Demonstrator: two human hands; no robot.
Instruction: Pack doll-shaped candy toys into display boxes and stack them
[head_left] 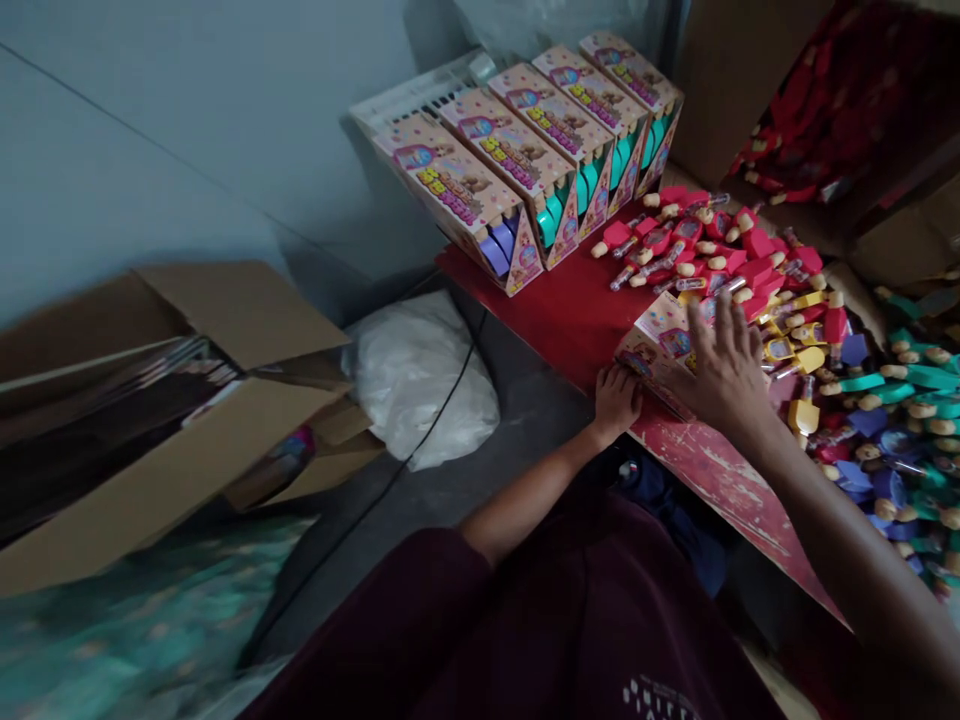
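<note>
A printed cardboard display box (660, 335) lies at the front edge of the red table, partly covered by my hands. My left hand (619, 400) has its fingers curled over the box's near left edge. Above the box's right part is my right hand (724, 365), its fingers apart; whether the palm touches the card is hidden. Close beyond that hand lie small red toys with tan knobs (686, 235) and clear tubes in a loose heap. Yellow ones (810, 335) lie to its right.
Filled display boxes (457, 180) stand in a row at the table's (555, 310) back left. Teal and purple toys (889, 485) crowd the right. A large open carton (247, 420) and a white plastic bag (427, 380) are at left, with a black cable (405, 465) across the bag.
</note>
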